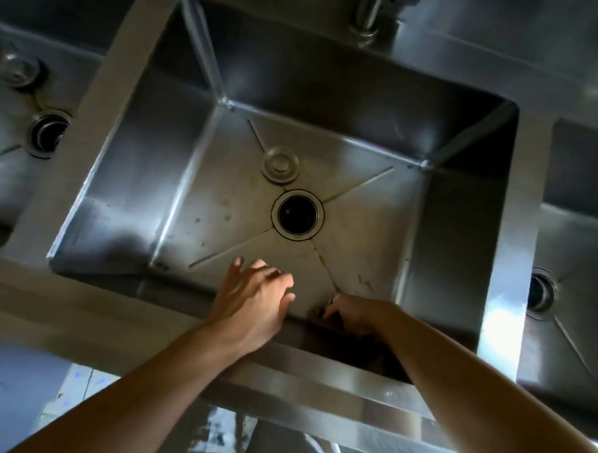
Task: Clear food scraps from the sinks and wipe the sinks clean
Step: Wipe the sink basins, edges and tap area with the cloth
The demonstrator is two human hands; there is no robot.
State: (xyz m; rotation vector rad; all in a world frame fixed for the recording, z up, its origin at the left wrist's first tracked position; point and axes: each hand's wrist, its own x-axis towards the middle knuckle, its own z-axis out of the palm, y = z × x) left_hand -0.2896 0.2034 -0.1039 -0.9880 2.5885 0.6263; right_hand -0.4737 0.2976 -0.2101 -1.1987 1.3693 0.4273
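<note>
Dim, soft-focus frame; glare streaks the sink [127, 198] walls, edges warped

Dim steel counter [91, 323] catches window-like glare, with a pale speckled floor [12, 395] below its front edge.

Both hands reach down — left [253, 299] loosely spread, right [353, 316] curled.

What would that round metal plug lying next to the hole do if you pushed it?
The round plug lies flat beside the open drain on the middle sink's floor, so it would probably slide, not roll. It looks like solid metal, likely stiff. The steel floor seems smooth, so it may skid easily.
</note>
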